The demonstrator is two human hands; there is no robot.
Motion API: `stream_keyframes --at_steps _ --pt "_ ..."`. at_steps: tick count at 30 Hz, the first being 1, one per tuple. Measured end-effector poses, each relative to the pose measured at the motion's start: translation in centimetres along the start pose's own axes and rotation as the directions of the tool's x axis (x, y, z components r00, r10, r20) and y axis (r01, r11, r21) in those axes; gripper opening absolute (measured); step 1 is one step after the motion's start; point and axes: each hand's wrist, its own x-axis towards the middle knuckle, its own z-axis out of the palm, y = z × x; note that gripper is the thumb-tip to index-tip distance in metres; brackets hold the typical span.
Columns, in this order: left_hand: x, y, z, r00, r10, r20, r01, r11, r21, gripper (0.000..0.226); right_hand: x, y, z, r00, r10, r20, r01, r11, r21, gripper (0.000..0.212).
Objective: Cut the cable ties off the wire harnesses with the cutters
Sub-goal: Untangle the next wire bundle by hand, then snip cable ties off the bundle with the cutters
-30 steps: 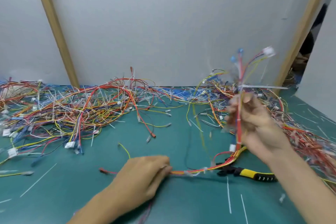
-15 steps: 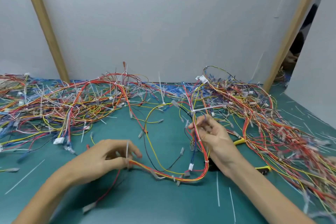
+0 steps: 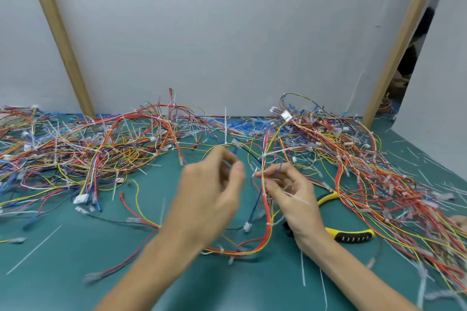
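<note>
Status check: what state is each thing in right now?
left hand, raised, blurred, grip unclear.
right hand, pinching the wire harness.
wire harness, one end lifted, the rest on the mat.
cable tie, uncut, fastened round the harness.
cutters, lying unheld on the mat.

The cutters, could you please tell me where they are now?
Head view, right of centre: the cutters lie on the green mat, partly hidden behind the right hand.
</note>
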Motion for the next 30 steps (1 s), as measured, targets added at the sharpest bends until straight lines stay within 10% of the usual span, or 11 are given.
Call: stream_keyframes --at_steps 3,11,16,22,30 --pt "0.7 -0.1 4.2 0.943 -0.268 0.197 0.267 0.963 0.033 0.034 -0.8 0.0 0.7 1.000 -0.009 -0.021 0.008 0.999 -0.044 0.018" --pt "0.9 -4.5 7.6 0.886 -0.426 0.185 0.463 0.778 -0.424 0.022 -1.5 -0.3 0.6 0.988 -0.152 0.031 0.141 0.792 -0.594 0.026" --pt "1.0 -6.1 7.3 0.860 -0.464 0.212 0.498 0.673 -0.547 0.021 -0.3 -3.6 -4.8 0.970 0.078 0.230 0.127 0.644 -0.754 0.049" --pt "1.5 -6.5 6.8 0.903 -0.382 0.198 0.430 0.788 -0.441 0.028 -1.5 -3.9 -11.9 0.795 0.518 0.316 0.249 0.197 -0.948 0.096" --pt "1.9 -7.0 6.4 0.900 -0.388 0.196 0.435 0.808 -0.398 0.034 -1.8 -2.0 -13.5 0.848 0.400 0.347 0.365 0.032 -0.930 0.088"
